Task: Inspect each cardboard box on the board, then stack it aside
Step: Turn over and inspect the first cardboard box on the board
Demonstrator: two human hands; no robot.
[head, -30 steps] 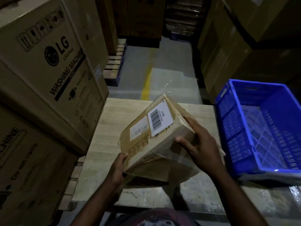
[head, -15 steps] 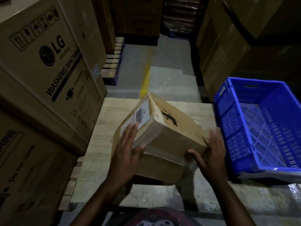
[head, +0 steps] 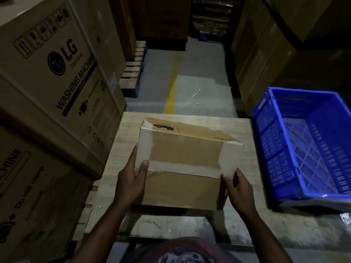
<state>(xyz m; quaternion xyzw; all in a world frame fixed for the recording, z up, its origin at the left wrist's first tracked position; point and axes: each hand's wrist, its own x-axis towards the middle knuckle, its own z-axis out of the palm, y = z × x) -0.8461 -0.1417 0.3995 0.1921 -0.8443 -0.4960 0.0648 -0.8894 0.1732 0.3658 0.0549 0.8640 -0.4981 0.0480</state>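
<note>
2 stacked washing machine cartons (head: 57,82) at left. Blue crate (head: 275,149) at right, beside counter (head: 123,141). Cardboard box (head: 186,154) over counter middle, taped face up; contact with counter unclear. Left hand (head: 131,183) grips box's left edge, thumb on tape. Right hand (head: 239,188) grips right edge.

There is one cardboard box (head: 186,154), over one pale board (head: 123,149). Two hands grip it: the left hand (head: 131,183) and the right hand (head: 239,192). One blue crate (head: 275,141) stands at the right. Two large cartons are stacked at the left, the upper washing-machine carton (head: 57,73) and the lower washing-machine carton (head: 34,196). One yellow line (head: 171,92) marks the far floor. The brown cartons (head: 266,54) at the far right are too dark to count.
</note>
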